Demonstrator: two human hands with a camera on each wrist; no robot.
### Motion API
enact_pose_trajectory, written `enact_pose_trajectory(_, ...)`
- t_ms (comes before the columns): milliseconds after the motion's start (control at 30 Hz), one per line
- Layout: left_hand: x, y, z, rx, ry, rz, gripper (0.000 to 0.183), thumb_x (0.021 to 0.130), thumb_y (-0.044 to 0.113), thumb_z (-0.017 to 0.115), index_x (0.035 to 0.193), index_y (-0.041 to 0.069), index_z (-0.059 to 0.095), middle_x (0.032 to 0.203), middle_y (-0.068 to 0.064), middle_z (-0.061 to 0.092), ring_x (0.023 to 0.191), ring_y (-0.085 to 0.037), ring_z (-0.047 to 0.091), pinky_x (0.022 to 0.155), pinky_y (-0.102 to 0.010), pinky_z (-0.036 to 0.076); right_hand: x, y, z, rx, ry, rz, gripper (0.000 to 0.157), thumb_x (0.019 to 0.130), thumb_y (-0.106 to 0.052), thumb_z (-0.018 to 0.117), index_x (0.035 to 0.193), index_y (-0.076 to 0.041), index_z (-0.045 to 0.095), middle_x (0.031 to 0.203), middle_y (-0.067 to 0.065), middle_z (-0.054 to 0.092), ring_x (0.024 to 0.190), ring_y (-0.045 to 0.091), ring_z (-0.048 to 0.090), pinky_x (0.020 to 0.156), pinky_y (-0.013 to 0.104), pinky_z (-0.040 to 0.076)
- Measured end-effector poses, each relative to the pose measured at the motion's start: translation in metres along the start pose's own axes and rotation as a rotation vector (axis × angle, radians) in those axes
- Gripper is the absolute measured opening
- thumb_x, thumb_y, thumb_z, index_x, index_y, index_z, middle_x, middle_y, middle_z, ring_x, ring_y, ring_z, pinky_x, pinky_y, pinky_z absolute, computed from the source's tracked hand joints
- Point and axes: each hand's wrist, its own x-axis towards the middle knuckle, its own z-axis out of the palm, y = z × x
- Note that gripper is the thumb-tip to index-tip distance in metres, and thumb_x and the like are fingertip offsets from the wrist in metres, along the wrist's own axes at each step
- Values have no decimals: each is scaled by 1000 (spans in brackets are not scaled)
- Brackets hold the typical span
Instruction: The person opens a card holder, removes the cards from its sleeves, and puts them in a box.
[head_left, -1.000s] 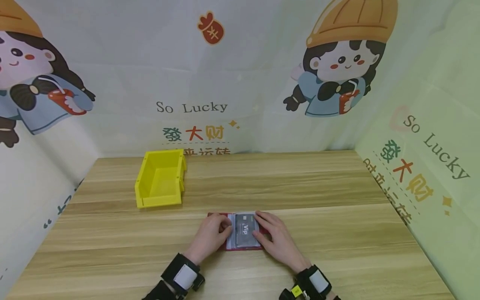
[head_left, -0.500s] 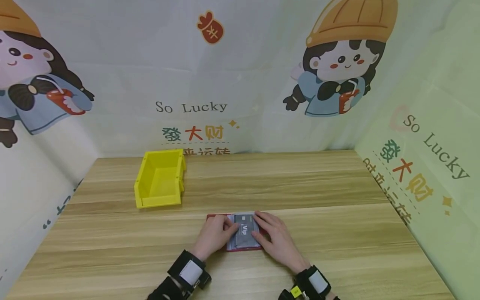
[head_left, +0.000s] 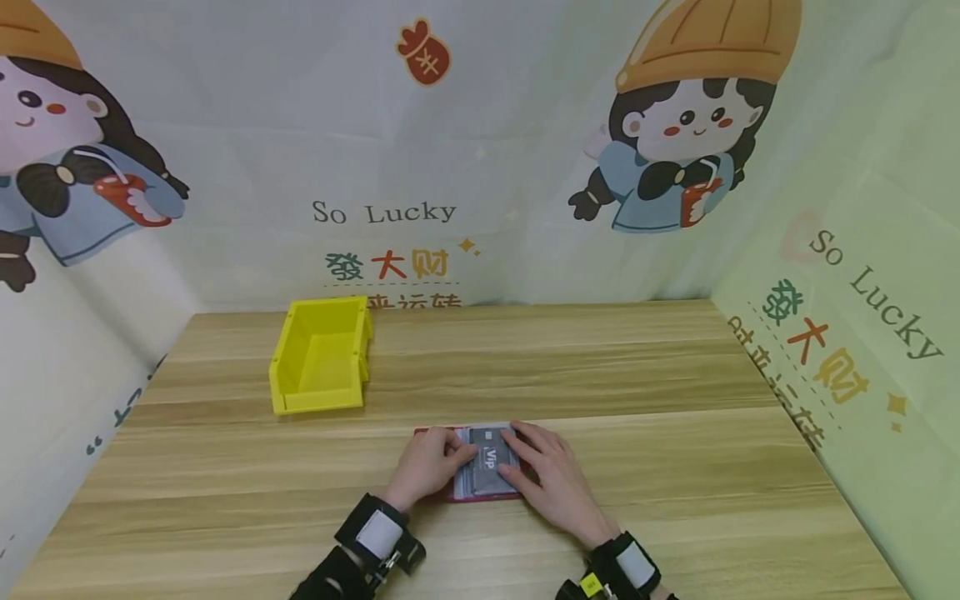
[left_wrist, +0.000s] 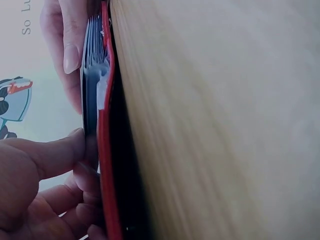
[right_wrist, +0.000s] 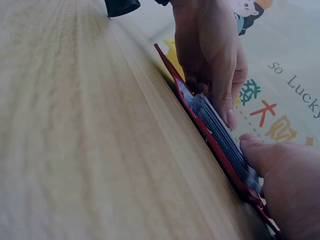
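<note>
A red card holder [head_left: 487,499] lies opened out on the table, with a stack of clear sleeves [right_wrist: 227,140] inside. The top sleeve shows a dark grey card [head_left: 487,479] marked "Vip". My left hand [head_left: 429,462] is at the stack's left side. Its thumb lies over the sleeves' edge and its curled fingers lie under it, pinching the sleeves, as the left wrist view shows. My right hand [head_left: 553,479] rests on the right side of the stack, thumb and fingers extended and touching the card's right edge. The holder's right cover is mostly hidden under that hand.
A yellow bin [head_left: 318,358] stands on the wooden table [head_left: 600,367] at the back left. Printed cloth [head_left: 510,167] hangs behind the table and along both sides. Black camera straps [head_left: 375,533] sit on both wrists.
My left hand has shifted right, its thumb now over the card's left edge. My right fingertips have moved slightly left onto the card. The holder has stayed in about the same place.
</note>
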Motion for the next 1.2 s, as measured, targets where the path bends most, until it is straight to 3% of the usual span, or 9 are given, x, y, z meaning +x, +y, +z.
enact_pose_trajectory(433,2,-6,-4,-37,-39,-5,19,93,20,72,81,5,73,64,4,54,61,-9,46,56,-20,31,0,-1,-1,1,-21,17,52,97,-35,66,141,-10,58,150,12,51,138,36,47,116,60,30)
enact_pose_trajectory(700,3,-6,-5,-34,-38,5,29,89,29,76,70,8,69,57,7,48,56,-8,44,54,-19,28,0,-1,-1,-1,-24,20,53,97,-36,66,142,-10,57,151,12,51,139,36,46,116,60,30)
enact_pose_trajectory(1200,2,-15,-9,-51,-41,-27,25,88,28,77,73,9,72,63,6,53,58,-8,45,54,-19,29,0,-1,-1,-4,-18,25,52,96,-35,66,140,-8,58,152,12,50,139,36,45,116,61,29)
